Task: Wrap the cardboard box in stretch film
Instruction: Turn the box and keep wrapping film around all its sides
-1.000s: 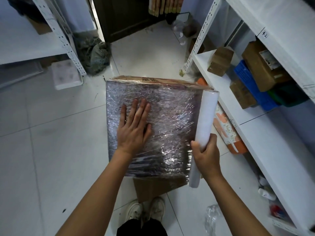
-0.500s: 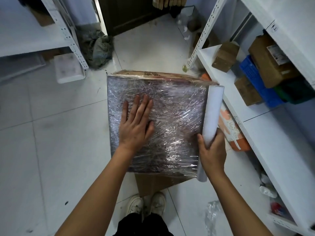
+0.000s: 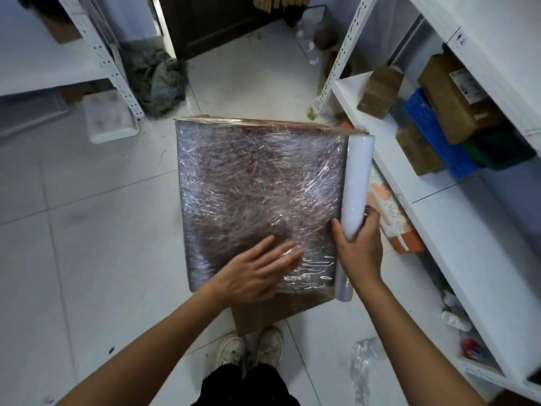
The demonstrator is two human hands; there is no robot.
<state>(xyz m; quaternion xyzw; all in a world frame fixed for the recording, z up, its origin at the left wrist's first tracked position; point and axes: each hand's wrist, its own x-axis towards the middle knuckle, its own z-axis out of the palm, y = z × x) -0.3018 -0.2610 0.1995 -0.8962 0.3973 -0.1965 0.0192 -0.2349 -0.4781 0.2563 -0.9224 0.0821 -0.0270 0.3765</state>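
The cardboard box stands in front of me with its top face covered in shiny, wrinkled stretch film; bare cardboard shows at its near lower edge. My left hand lies flat with fingers spread on the film near the box's near edge, slightly blurred. My right hand grips the white stretch film roll, which lies along the box's right edge, with film running from it onto the box.
White shelving runs along the right with cardboard boxes and a blue crate. An orange patterned pack sits on the floor beside the box. A second rack stands at left, with a grey rag heap and loose film scrap on the tiles.
My left hand slid from the middle of the box's top toward the near edge and turned rightward. The roll in my right hand stayed along the right edge.
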